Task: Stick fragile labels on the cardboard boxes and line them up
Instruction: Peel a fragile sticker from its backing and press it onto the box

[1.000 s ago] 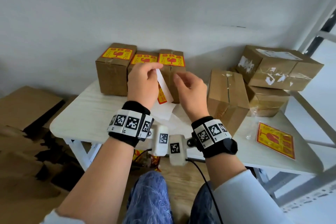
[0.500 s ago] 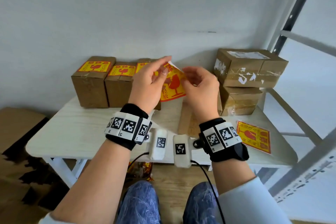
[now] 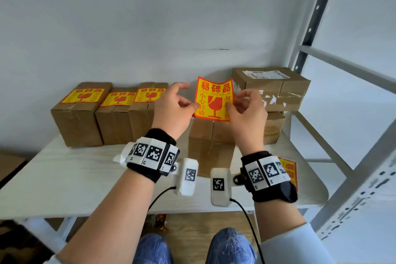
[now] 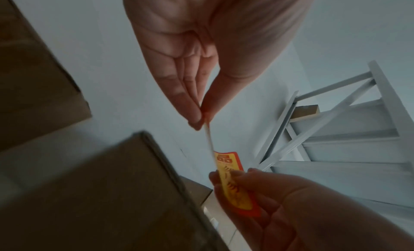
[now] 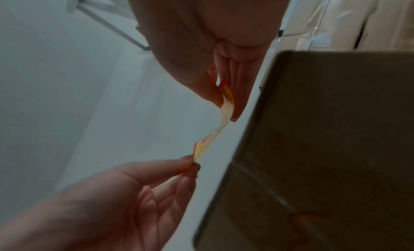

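A yellow and red fragile label (image 3: 214, 100) hangs upright, print toward me, stretched between both hands. My left hand (image 3: 194, 105) pinches its left edge and my right hand (image 3: 229, 106) pinches its right edge. In the left wrist view the label (image 4: 226, 168) shows edge-on; in the right wrist view the label (image 5: 210, 139) curls between the two pinches. Just below it stands a plain unlabelled cardboard box (image 3: 211, 146). Three labelled boxes (image 3: 116, 118) stand side by side in a row at the back left.
The white table (image 3: 64, 178) carries a stack of larger taped boxes (image 3: 272, 88) at the back right. Another label sheet (image 3: 289, 169) lies behind my right wrist. Crumpled white backing paper (image 3: 119, 158) lies by my left wrist. A grey metal rack (image 3: 342, 113) stands to the right.
A second ago the hands were peeling the label from its white backing. Now the bare label is spread flat between both hands above the unlabelled box, and my view has swung right.
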Demonstrator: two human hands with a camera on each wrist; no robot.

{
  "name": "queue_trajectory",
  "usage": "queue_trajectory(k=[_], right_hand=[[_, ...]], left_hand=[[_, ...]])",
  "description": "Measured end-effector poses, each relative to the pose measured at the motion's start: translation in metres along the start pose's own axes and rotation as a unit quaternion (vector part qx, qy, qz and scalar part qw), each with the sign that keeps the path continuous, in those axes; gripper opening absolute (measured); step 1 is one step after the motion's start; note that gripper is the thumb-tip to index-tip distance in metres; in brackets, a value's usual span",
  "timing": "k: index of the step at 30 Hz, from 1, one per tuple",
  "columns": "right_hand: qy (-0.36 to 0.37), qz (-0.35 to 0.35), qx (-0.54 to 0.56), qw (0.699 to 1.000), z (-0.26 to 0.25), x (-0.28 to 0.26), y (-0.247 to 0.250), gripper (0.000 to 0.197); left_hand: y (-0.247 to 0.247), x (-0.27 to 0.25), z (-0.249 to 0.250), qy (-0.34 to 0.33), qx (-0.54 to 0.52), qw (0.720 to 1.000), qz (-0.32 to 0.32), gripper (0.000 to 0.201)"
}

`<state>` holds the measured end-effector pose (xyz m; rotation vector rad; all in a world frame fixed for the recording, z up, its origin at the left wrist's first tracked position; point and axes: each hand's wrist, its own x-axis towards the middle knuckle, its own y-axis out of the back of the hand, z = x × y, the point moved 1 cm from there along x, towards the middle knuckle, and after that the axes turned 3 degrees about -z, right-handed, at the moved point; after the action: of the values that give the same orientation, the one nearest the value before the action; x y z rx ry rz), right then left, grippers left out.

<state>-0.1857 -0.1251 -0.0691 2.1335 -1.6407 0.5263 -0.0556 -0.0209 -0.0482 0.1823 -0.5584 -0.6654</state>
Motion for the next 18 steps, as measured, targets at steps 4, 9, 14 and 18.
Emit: queue_trajectory(k=[4,9,14,18], right_hand=[[0.043,-0.001,-0.106,0.993,0.005,0.000,0.001,0.022],[0.035,-0.008,-0.145,0.989,0.011,0.003,0.004,0.021],[0.024,-0.019,-0.176,0.984,0.016,0.007,0.001,0.020],[0.017,-0.046,-0.211,0.976,0.022,0.006,-0.004,0.018]], left_hand=[[-0.012,0.007,-0.006,0.055,-0.026,0.998,-0.025,0.036],[-0.017,0.011,-0.012,0.099,-0.056,0.993,-0.018,0.032],[-0.021,0.015,-0.018,0.113,-0.027,0.993,-0.016,0.028],[-0.022,0.016,-0.022,0.110,0.018,0.994,-0.019,0.027]])
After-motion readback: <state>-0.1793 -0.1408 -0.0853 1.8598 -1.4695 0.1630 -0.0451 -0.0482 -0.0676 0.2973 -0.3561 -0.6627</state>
